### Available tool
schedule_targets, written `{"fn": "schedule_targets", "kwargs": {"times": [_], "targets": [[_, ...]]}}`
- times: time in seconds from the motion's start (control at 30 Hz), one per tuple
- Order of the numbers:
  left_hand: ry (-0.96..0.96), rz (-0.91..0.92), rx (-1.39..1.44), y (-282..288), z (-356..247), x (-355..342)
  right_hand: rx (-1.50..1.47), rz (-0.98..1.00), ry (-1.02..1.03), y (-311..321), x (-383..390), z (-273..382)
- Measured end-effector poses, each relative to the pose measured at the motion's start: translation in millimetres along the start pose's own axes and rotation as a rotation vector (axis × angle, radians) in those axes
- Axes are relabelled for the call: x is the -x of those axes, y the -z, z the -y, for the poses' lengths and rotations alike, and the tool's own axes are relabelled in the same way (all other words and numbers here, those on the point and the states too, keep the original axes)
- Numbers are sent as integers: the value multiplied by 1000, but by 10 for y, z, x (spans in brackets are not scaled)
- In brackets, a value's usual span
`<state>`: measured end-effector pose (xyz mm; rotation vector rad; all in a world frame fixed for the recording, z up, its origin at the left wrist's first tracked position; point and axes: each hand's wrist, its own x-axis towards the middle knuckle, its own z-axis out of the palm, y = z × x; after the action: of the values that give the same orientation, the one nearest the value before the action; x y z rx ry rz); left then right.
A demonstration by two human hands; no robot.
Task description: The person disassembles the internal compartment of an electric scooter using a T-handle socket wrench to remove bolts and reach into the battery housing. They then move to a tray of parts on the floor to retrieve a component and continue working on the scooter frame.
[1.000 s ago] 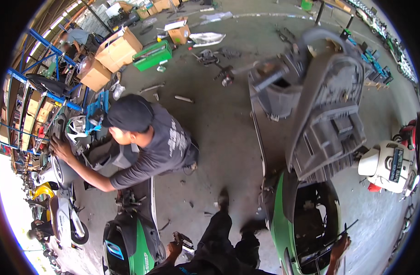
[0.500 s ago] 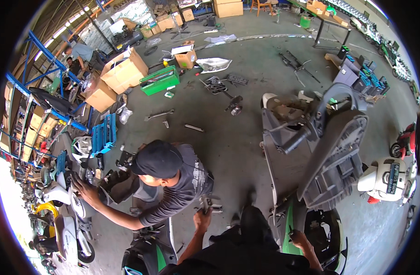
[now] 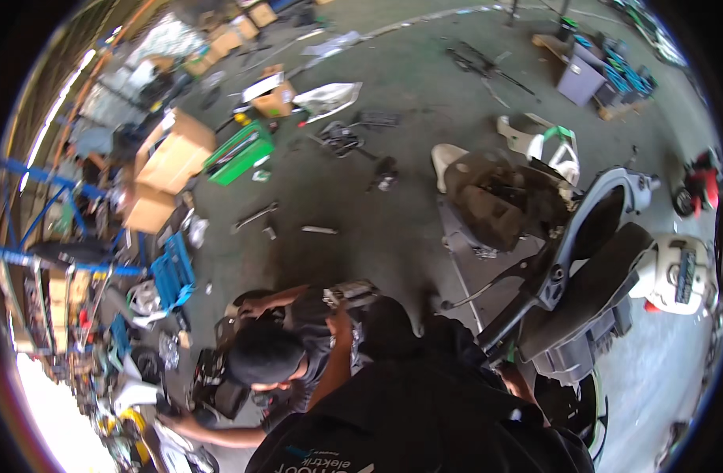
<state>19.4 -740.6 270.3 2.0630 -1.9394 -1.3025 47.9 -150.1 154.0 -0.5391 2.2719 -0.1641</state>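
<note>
My left hand (image 3: 340,322) is closed round a silvery, blocky metal part (image 3: 350,294), whose exact kind I cannot make out. It is in front of my body, close to the co-worker's back. My right hand (image 3: 513,378) is low beside the partly stripped scooter; its fingers are hidden behind the scooter's parts, so what it holds does not show. Above it lie a long dark scooter seat (image 3: 586,292) with a grey box on its underside and a blue-grey curved grab rail (image 3: 570,236). A dark bar runs from the rail toward my right arm.
A co-worker in a black cap (image 3: 265,355) bends close on my left, one arm stretched toward a white scooter. Wrenches (image 3: 256,217), a green toolbox (image 3: 241,154) and cardboard boxes (image 3: 172,154) lie ahead. A white top box (image 3: 681,272) stands at the right.
My view has tilted and shifted. My left hand with the metal part has come up and forward. My right hand has become largely hidden. The co-worker has bent lower, nearer me.
</note>
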Motion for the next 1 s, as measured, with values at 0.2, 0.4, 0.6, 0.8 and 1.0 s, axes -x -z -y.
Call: {"fn": "schedule_targets", "kwargs": {"times": [0.2,0.4,0.6,0.8,1.0], "targets": [[74,77,318,41,-674,-1130,-546,-188,-392,851,-585,843],[155,1,-29,174,-1151,-1957,-1120,-416,-548,1143,-701,1891],[-114,-49,-417,144,-1440,-2778,-243,-264,-142,1062,-1055,2645],[-258,217,-545,314,-2112,-2913,-559,-170,-438,1537,-1768,3148],[-237,300,-796,404,-2663,-2845,-891,-350,-481,2547,-2934,3104]]}}
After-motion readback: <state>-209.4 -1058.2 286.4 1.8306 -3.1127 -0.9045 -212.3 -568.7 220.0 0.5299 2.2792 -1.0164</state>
